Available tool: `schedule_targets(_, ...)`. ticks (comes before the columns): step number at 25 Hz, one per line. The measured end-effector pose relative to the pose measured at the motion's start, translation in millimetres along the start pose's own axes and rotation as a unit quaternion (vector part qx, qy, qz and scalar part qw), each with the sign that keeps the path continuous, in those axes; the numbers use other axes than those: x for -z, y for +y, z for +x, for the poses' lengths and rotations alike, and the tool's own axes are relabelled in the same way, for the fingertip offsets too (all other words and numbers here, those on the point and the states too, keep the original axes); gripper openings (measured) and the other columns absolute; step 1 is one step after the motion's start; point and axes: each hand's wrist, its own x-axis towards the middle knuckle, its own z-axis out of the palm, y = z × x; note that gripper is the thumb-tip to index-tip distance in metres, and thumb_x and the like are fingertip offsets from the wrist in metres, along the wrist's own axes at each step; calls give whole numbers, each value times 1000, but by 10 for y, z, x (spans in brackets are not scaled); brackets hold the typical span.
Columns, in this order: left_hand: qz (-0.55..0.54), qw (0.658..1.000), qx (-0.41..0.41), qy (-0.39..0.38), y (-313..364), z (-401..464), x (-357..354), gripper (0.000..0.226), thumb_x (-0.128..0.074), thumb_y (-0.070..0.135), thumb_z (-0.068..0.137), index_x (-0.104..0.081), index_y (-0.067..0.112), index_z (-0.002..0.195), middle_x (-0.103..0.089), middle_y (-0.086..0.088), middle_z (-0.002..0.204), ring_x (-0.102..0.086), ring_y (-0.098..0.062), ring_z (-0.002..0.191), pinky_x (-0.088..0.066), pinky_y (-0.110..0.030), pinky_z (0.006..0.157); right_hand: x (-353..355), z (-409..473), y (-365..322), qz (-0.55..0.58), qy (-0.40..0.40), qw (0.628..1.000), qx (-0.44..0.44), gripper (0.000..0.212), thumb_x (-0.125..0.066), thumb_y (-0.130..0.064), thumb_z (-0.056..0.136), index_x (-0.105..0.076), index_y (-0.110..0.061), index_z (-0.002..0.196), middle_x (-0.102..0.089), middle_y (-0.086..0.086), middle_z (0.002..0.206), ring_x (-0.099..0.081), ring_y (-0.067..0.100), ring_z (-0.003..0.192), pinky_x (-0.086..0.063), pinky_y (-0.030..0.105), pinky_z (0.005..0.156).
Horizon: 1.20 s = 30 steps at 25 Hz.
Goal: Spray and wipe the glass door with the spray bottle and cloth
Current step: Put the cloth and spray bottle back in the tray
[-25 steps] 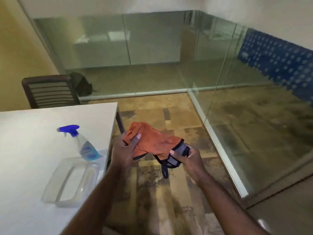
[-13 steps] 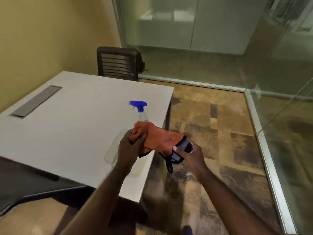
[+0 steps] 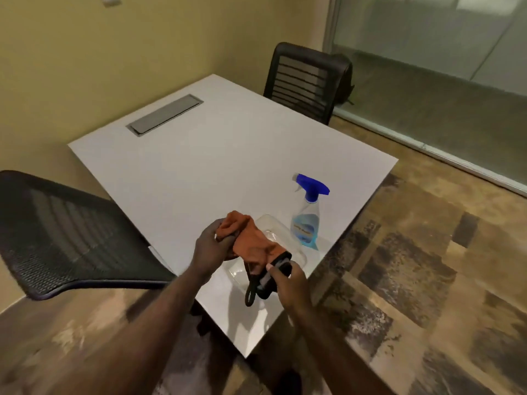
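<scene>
At the far left a black mesh chair point(image 3: 65, 238) stands at the near-left side of the table, its seat and base cut off by the frame edge and hidden under its own back. The white table point(image 3: 199, 166) fills the middle, with a grey cable hatch point(image 3: 165, 114) set flush near its far-left edge.

Over the near corner of the table, the left hand point(image 3: 211, 248) grips the bunched left end of the orange cloth point(image 3: 251, 243), fingers curled round the fabric so that their tips are hidden in the folds. The cloth stretches rightward to the right hand point(image 3: 288, 280), which pinches its dark-edged grey end between thumb and fingers; a black loop hangs down from that end. What the dark part is exactly is hard to make out.

Beneath the cloth lies a clear plastic tray point(image 3: 273, 226) on the table, mostly covered by cloth and hands, its outline faint against the white top. Just beside the tray, to the right, the spray bottle point(image 3: 306, 220) stands upright near the table's right edge, blue trigger head on top, blue liquid low inside; its label is too blurred to read.

At the far side a second black chair point(image 3: 305, 81) is pushed to the table. Far right, a glass wall point(image 3: 427, 38) runs along the floor, cut off by the frame; whether any pane is the door cannot be told.
</scene>
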Motion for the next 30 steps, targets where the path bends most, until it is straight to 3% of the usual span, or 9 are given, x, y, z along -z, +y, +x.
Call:
schedule_targets(2, 16, 999, 19, 28, -49, 104, 7, 45, -63, 2, 89, -68, 46, 97, -73, 9, 98, -73, -10, 87, -61, -22, 59, -85, 114, -1, 0, -36, 999, -6, 47, -61, -24, 92, -47, -10, 135, -57, 16, 133, -59, 31, 114, -48, 45, 102)
schedule_targets(6, 59, 995, 40, 67, -217, 290, -26, 33, -69, 1, 86, -74, 25, 108, -73, -7, 110, -70, -29, 106, -63, -51, 83, -200, 322, -38, -18, -72, 997, -27, 59, -53, -20, 96, -26, -21, 149, -48, 13, 138, -55, 31, 119, -48, 47, 102)
schedule_targets(8, 106, 990, 35, 81, -336, 357, -43, 32, -72, 7, 85, -75, 19, 114, -73, -9, 112, -68, -28, 107, -58, -47, 90, -248, 386, -44, -13, -105, 994, -33, 58, -55, -18, 94, -30, -22, 146, -52, 10, 130, -58, 27, 111, -51, 44, 98)
schedule_targets(11, 191, 976, 16, 105, -515, 415, -111, 18, -73, 20, 86, -78, 20, 103, -73, -8, 98, -66, -25, 97, -49, -33, 79, -297, 465, -52, -20, -135, 989, -61, 50, -61, -19, 89, -41, -18, 135, -58, 7, 120, -61, 21, 100, -56, 34, 85)
schedule_targets(14, 207, 970, 30, 126, -604, 423, -205, 10, -72, 22, 86, -78, 21, 94, -70, -6, 92, -64, -28, 93, -53, -41, 80, -315, 586, -60, -8, -156, 984, -90, 45, -61, -26, 88, -47, -17, 129, -60, 6, 115, -60, 20, 101, -53, 34, 89)
schedule_targets(20, 219, 963, 57, 143, -655, 421, -244, 35, -73, 21, 84, -73, 30, 118, -62, -1, 107, -61, -27, 108, -49, -47, 96, -318, 681, -103, 88, -191, 970, -124, 13, -68, -30, 83, -57, -24, 86, -64, -8, 90, -58, 10, 86, -46, 22, 64)
schedule_targets(24, 242, 960, 68, 123, -661, 424, -279, 50, -76, 25, 82, -65, 32, 130, -61, -4, 123, -59, -25, 116, -48, -47, 100, -255, 690, -125, 98, -203, 968, -106, 13, -69, -30, 82, -61, -22, 90, -65, -9, 91, -58, 12, 89, -48, 26, 73)
schedule_targets(27, 259, 955, 18, 145, -631, 382, -320, 67, -82, 26, 76, -56, 29, 138, -54, -4, 131, -50, -24, 124, -41, -47, 102, -61, 729, -162, 32, -48, 997, -44, 36, -68, -30, 87, -55, -22, 119, -61, -7, 109, -58, 13, 96, -52, 26, 79)
schedule_targets(30, 276, 945, -105, 140, -492, 345, -470, 67, -79, 33, 75, -55, 29, 137, -54, -1, 131, -49, -23, 124, -38, -46, 103, 274, 814, -246, 10, 141, 986, 90, 67, -75, -21, 82, -38, -20, 137, -47, 2, 130, -50, 12, 111, -52, 30, 89)
